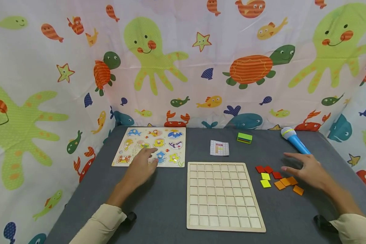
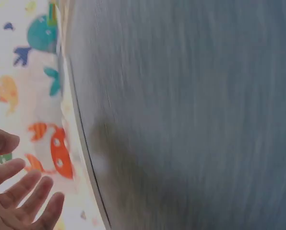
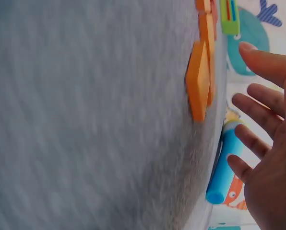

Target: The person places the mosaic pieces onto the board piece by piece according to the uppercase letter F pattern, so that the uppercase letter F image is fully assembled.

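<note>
My left hand (image 1: 140, 169) hovers over the near edge of a sea-animal peg puzzle (image 1: 183, 130), fingers loosely bent, holding nothing. In the left wrist view, the left hand (image 2: 23, 194) has its fingers spread apart. My right hand (image 1: 309, 171) is held in the air beside small square tiles, with nothing in its grasp. These tiles are red (image 1: 277, 175), yellow (image 1: 265, 183) and orange (image 1: 279, 185). Just beyond the fingers lies a blue toy microphone (image 1: 299, 144). The right wrist view shows the right hand (image 3: 272, 129) with relaxed fingers and orange tiles (image 3: 198, 81) nearby.
A wooden grid board (image 1: 222, 202) lies between the hands on the dark grey table (image 1: 158, 210). Behind it are a small printed pattern card (image 1: 219, 148) and a green-topped stack (image 1: 244, 138) of coloured pieces. A sea-creature curtain (image 1: 177, 34) hangs round the table's back and sides.
</note>
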The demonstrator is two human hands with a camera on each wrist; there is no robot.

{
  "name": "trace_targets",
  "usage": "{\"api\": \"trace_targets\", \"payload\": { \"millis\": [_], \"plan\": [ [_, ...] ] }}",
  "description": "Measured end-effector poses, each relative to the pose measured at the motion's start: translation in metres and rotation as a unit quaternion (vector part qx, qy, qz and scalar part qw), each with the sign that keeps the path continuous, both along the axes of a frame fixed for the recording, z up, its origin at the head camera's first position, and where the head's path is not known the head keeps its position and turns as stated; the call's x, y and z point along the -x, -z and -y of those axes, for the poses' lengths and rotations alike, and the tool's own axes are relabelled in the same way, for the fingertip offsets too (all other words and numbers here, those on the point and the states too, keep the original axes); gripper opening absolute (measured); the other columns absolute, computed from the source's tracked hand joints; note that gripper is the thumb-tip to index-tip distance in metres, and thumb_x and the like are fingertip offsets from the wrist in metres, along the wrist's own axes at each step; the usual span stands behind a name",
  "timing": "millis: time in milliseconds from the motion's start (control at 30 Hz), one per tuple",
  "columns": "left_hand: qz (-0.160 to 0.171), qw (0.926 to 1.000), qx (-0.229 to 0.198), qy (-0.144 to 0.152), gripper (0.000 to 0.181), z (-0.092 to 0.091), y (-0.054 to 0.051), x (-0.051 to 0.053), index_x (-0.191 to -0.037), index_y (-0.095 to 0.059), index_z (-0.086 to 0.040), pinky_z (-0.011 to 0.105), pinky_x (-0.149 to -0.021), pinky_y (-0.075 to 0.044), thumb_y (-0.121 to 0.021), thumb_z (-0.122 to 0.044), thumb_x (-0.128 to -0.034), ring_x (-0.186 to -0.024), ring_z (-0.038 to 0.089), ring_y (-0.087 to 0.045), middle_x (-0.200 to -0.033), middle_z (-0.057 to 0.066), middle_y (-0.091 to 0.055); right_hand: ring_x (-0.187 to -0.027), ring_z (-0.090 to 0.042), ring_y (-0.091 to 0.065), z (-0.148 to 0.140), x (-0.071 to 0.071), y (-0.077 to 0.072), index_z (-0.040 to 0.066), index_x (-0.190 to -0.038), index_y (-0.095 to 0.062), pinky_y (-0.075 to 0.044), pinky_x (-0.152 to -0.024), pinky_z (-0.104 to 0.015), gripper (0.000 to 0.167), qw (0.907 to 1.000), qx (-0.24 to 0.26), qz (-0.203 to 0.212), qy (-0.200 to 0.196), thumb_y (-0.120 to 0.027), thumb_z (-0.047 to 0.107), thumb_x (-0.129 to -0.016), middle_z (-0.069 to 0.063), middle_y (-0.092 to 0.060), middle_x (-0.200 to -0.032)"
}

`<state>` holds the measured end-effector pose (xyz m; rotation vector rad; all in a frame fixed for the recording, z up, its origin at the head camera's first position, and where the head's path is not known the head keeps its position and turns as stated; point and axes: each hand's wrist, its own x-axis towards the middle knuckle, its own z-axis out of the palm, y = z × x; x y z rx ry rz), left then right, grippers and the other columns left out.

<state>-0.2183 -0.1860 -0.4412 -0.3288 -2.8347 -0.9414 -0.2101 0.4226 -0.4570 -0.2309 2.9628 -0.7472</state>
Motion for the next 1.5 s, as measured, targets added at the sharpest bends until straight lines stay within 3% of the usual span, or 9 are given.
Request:
{"api": "trace_targets", "payload": {
  "millis": [133, 267, 500, 567, 733, 867, 1000, 1267, 1500],
  "plan": [
    [0.020, 0.9980, -0.058, 0.012, 0.043, -0.015, 0.005, -0.011, -0.143, -0.064, -0.004, 0.050, -0.101, -0.060, -0.069, -0.018, -0.1023, -0.118, 0.030, -0.068, -0.137, 0.015, -0.065, -0.136, -0.057, -0.041, 0.015, -0.002, 0.000, -0.004, -0.149, -0.054, -0.033, -0.101, -0.085, 0.071, 0.9996, 0.022, -0.006, -0.018, -0.070, 0.045, -0.100, -0.037, -0.049, -0.151],
    [0.056, 0.9911, -0.119, 0.014, 0.039, -0.032, 0.007, -0.022, -0.138, -0.068, -0.005, 0.048, -0.099, -0.061, -0.071, -0.018, -0.1011, -0.113, 0.026, -0.071, -0.132, 0.012, -0.069, -0.135, -0.054, -0.041, 0.029, -0.003, -0.002, -0.001, -0.147, -0.058, -0.037, -0.100, -0.081, 0.069, 0.9994, 0.029, -0.002, -0.021, -0.072, 0.046, -0.100, -0.034, -0.052, -0.150],
    [0.127, 0.9775, -0.166, 0.029, 0.038, -0.059, 0.015, -0.034, -0.137, -0.067, -0.007, 0.040, -0.089, -0.065, -0.069, -0.022, -0.1026, -0.113, 0.026, -0.071, -0.132, 0.011, -0.070, -0.129, -0.047, -0.043, 0.050, -0.006, -0.004, 0.005, -0.144, -0.063, -0.043, -0.096, -0.077, 0.064, 0.9991, 0.030, 0.005, -0.029, -0.074, 0.048, -0.098, -0.028, -0.058, -0.146],
    [0.153, 0.9664, -0.202, 0.042, 0.039, -0.064, 0.018, -0.037, -0.139, -0.066, -0.005, 0.037, -0.084, -0.067, -0.069, -0.021, -0.1032, -0.114, 0.027, -0.071, -0.134, 0.014, -0.068, -0.127, -0.044, -0.045, 0.054, -0.006, -0.004, 0.006, -0.143, -0.065, -0.045, -0.095, -0.074, 0.063, 0.9991, 0.027, 0.002, -0.032, -0.075, 0.048, -0.097, -0.026, -0.060, -0.144],
    [0.213, 0.9242, -0.311, 0.065, 0.042, -0.071, 0.022, -0.042, -0.143, -0.061, 0.002, 0.038, -0.081, -0.068, -0.066, -0.017, -0.1051, -0.121, 0.031, -0.066, -0.139, 0.022, -0.062, -0.122, -0.040, -0.049, 0.063, -0.004, -0.004, 0.008, -0.142, -0.067, -0.049, -0.091, -0.066, 0.061, 0.9991, 0.017, -0.004, -0.038, -0.076, 0.047, -0.096, -0.022, -0.064, -0.139],
    [0.232, 0.9059, -0.346, 0.074, 0.044, -0.075, 0.023, -0.044, -0.145, -0.058, 0.005, 0.040, -0.080, -0.069, -0.064, -0.015, -0.1062, -0.122, 0.032, -0.064, -0.140, 0.024, -0.059, -0.119, -0.036, -0.052, 0.070, -0.003, -0.004, 0.007, -0.141, -0.067, -0.050, -0.091, -0.062, 0.060, 0.9983, 0.029, -0.007, -0.050, -0.077, 0.046, -0.096, -0.018, -0.068, -0.134],
    [0.238, 0.9036, -0.348, 0.079, 0.044, -0.079, 0.023, -0.044, -0.145, -0.057, 0.005, 0.040, -0.080, -0.069, -0.064, -0.016, -0.1064, -0.121, 0.031, -0.065, -0.138, 0.024, -0.060, -0.116, -0.032, -0.057, 0.076, -0.001, -0.001, 0.007, -0.138, -0.070, -0.052, -0.094, -0.060, 0.059, 0.9972, 0.039, -0.015, -0.063, -0.080, 0.044, -0.094, -0.010, -0.073, -0.127],
    [0.232, 0.9110, -0.332, 0.076, 0.044, -0.087, 0.025, -0.043, -0.144, -0.057, 0.005, 0.038, -0.076, -0.069, -0.064, -0.017, -0.1060, -0.118, 0.030, -0.067, -0.137, 0.023, -0.061, -0.110, -0.030, -0.052, 0.084, -0.001, 0.004, 0.009, -0.135, -0.071, -0.045, -0.086, -0.044, 0.050, 0.9971, 0.018, -0.027, -0.069, -0.083, 0.031, -0.092, -0.007, -0.071, -0.119],
    [0.236, 0.9110, -0.330, 0.073, 0.042, -0.087, 0.026, -0.043, -0.143, -0.058, 0.004, 0.038, -0.076, -0.069, -0.063, -0.017, -0.1067, -0.120, 0.030, -0.066, -0.135, 0.021, -0.061, -0.107, -0.029, -0.051, 0.087, -0.003, 0.002, 0.008, -0.132, -0.073, -0.045, -0.083, -0.041, 0.044, 0.9974, 0.005, -0.022, -0.069, -0.082, 0.028, -0.094, -0.005, -0.071, -0.114]
  ]
}}
